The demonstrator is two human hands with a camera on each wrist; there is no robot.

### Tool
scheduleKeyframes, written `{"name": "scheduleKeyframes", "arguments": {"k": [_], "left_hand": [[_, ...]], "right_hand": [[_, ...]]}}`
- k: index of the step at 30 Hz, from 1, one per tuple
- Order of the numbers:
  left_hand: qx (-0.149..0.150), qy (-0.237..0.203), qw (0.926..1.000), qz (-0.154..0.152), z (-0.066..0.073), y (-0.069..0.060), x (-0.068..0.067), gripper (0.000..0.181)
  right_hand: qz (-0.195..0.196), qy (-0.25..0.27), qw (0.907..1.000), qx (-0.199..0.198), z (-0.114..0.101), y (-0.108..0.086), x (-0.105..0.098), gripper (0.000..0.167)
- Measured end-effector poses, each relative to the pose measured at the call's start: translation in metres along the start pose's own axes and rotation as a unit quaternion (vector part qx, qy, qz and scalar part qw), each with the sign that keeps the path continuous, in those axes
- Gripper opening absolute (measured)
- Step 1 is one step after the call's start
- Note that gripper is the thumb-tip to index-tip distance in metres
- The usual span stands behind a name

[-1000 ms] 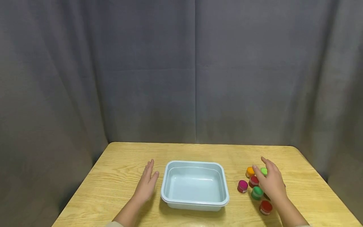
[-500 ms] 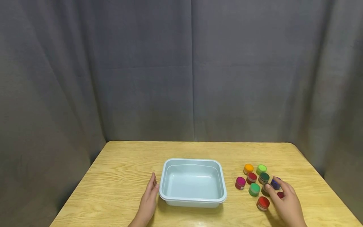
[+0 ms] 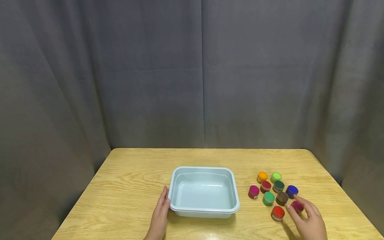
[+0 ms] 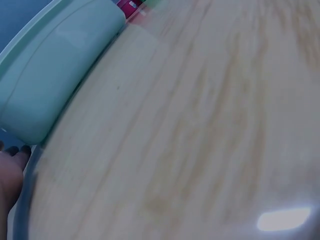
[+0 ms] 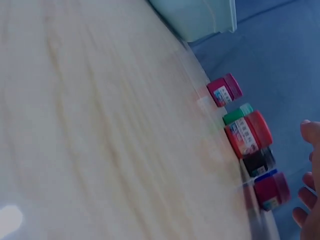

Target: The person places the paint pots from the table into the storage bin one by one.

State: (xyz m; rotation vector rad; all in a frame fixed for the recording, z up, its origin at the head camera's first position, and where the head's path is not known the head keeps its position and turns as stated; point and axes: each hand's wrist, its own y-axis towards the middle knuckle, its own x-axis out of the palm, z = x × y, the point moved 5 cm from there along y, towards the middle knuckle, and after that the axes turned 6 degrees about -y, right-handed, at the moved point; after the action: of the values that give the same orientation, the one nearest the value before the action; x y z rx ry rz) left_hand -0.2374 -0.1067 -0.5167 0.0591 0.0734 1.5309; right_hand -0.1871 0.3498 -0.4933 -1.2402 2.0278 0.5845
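A pale blue tub [image 3: 205,214] stands mid-table; my left hand [image 3: 159,216] rests against its left side, fingers straight. At the right is a group of small paint jars. My right hand [image 3: 310,221] is over the near right of them, thumb and fingers apart around the dark magenta jar [image 3: 297,207], holding nothing that I can see. Beside it are the blue jar [image 3: 292,191], brown jar [image 3: 282,198] and bright red jar [image 3: 277,213]. In the right wrist view, the fingers of my right hand [image 5: 311,175] stand off from the dark magenta jar [image 5: 272,191].
Farther jars are orange [image 3: 262,177], light green [image 3: 275,177], dark green [image 3: 278,186], dark red [image 3: 265,186], green [image 3: 268,198] and magenta [image 3: 253,192]. Grey curtains [image 3: 156,73] hang behind and beside the wooden table [image 3: 120,186].
My left hand has moved right and nearer to me, up to the tub. My right hand has come back toward me from above the jars, uncovering several of them.
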Motion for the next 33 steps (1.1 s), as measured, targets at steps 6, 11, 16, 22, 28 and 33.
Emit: {"name": "scheduleKeyframes", "arguments": {"k": [6, 11, 16, 22, 28, 33], "left_hand": [[0.005, -0.012, 0.9999, -0.005, 0.0, 0.0, 0.004, 0.057], [0.011, -0.006, 0.9998, -0.015, 0.0, 0.001, 0.006, 0.058], [0.016, 0.014, 0.9998, -0.005, 0.0, -0.001, 0.006, 0.059], [0.007, 0.012, 0.9998, 0.017, -0.002, -0.003, 0.006, 0.058], [0.013, 0.003, 0.9998, 0.016, -0.002, -0.002, 0.006, 0.058], [0.015, 0.0, 0.9997, 0.018, -0.002, -0.002, 0.005, 0.057]], "right_hand": [[-0.011, 0.013, 0.9991, 0.039, 0.019, 0.008, 0.005, 0.076], [-0.017, 0.012, 0.9983, 0.054, 0.029, 0.015, 0.012, 0.078], [-0.027, -0.026, 0.9978, 0.055, 0.034, 0.02, 0.013, 0.079], [-0.027, -0.052, 0.9964, 0.061, 0.037, 0.023, 0.012, 0.082], [0.006, -0.021, 0.9972, 0.072, 0.032, 0.021, 0.007, 0.079], [0.045, 0.026, 0.9964, 0.067, 0.015, 0.018, -0.007, 0.068]]}}
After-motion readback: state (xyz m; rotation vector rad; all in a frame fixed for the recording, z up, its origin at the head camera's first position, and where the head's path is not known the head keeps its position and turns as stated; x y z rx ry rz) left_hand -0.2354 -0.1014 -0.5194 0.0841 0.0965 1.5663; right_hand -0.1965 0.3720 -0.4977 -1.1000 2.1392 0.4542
